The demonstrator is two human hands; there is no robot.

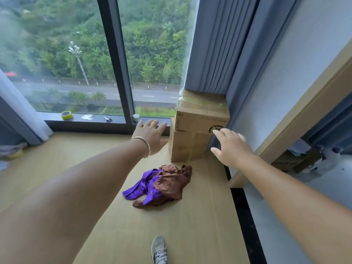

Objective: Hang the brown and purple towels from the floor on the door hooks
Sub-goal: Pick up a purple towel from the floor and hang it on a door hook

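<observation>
My left hand and right hand reach forward, fingers spread and empty, ready to gather the crumpled purple cloth towel tangled with the crumpled brown cloth towel on the tan floor below.

Two stacked cardboard boxes stood in the corner. Left of them on the sill lay a white cup, scissors and yellow tape.

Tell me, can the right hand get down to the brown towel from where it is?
Probably yes: the right hand is open and empty, and the brown towel lies uncovered on the floor, atop the purple towel.
</observation>
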